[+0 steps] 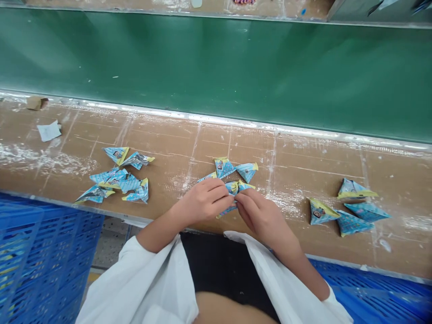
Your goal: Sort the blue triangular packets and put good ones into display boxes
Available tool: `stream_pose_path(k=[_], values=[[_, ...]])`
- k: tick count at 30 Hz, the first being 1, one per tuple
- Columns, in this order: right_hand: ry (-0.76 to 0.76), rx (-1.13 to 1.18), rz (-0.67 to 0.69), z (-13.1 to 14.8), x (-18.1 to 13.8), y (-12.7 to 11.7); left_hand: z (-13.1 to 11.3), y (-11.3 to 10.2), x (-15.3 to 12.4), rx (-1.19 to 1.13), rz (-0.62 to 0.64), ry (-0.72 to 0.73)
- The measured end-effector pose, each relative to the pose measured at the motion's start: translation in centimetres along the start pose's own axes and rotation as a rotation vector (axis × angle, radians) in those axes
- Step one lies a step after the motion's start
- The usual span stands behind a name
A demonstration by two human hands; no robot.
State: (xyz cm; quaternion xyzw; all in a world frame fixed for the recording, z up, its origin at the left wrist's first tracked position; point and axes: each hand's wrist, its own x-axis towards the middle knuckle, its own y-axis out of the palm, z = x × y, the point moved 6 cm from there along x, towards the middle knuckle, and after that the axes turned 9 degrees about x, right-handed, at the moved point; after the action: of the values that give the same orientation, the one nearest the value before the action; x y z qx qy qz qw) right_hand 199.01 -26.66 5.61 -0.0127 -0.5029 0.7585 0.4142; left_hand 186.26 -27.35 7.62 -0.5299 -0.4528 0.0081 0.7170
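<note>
My left hand and my right hand meet in front of me, low over the bench, fingers bent in a pinch. Between their fingertips is a small blue-and-yellow triangular packet; my fingers hide much of it. Just beyond lie two more such packets, one upright-looking packet and another packet to its right. Part of a further packet shows under my hands. Off to the left is a loose cluster of packets, some with silvery sides. On the right sits another group of packets.
A brown, tape-marked bench runs across in front of me, with a green conveyor belt behind it. Blue crates stand below at left, and another blue crate at right. A white paper scrap lies far left.
</note>
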Motion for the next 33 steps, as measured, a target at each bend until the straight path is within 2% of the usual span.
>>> stream_pose_path(k=[3, 5, 7, 11, 13, 15, 17, 18, 20, 24, 28, 30, 33], values=[[-0.063, -0.083, 0.045, 0.3, 0.1, 0.2, -0.2, 0.0, 0.2, 0.002, 0.077, 0.059], [-0.077, 0.017, 0.025, 0.4, -0.1, 0.4, -0.7, 0.0, 0.2, 0.000, 0.096, 0.099], [-0.048, 0.217, -0.041, 0.2, -0.3, 0.5, -1.5, -0.1, 0.3, 0.010, 0.083, 0.132], [0.203, 0.730, -0.188, -1.2, -1.3, 1.7, -2.9, -0.6, 0.4, -0.011, -0.070, 0.205], [0.372, 0.877, -0.318, -2.3, -2.0, 2.2, -2.9, -1.0, 0.1, 0.007, -0.196, 0.203], [0.490, 0.859, -0.561, -3.5, -3.0, 1.6, -2.0, -1.8, -0.5, 0.053, -0.345, 0.097], [0.515, 0.699, -0.806, -4.0, -4.0, 0.3, -0.6, -2.5, -1.6, 0.064, -0.465, -0.106], [0.490, 0.601, -0.884, -3.9, -4.3, -0.3, -0.1, -2.6, -2.2, 0.038, -0.491, -0.203], [0.396, 0.442, -0.945, -3.3, -4.4, -1.3, 0.7, -2.5, -3.2, -0.071, -0.499, -0.339], [0.230, 0.276, -0.953, -2.3, -4.5, -2.3, 1.2, -1.6, -4.6, -0.323, -0.565, -0.429], [0.118, 0.190, -0.855, -1.7, -4.1, -2.4, 2.2, -1.0, -5.2, -0.408, -0.597, -0.499], [0.032, 0.200, -0.705, -0.9, -3.1, -1.6, 1.9, -0.5, -4.5, -0.475, -0.474, -0.430], [-0.120, 0.302, -0.392, 0.6, -1.7, 0.6, 0.3, 0.4, -3.4, -0.589, -0.155, -0.229]])
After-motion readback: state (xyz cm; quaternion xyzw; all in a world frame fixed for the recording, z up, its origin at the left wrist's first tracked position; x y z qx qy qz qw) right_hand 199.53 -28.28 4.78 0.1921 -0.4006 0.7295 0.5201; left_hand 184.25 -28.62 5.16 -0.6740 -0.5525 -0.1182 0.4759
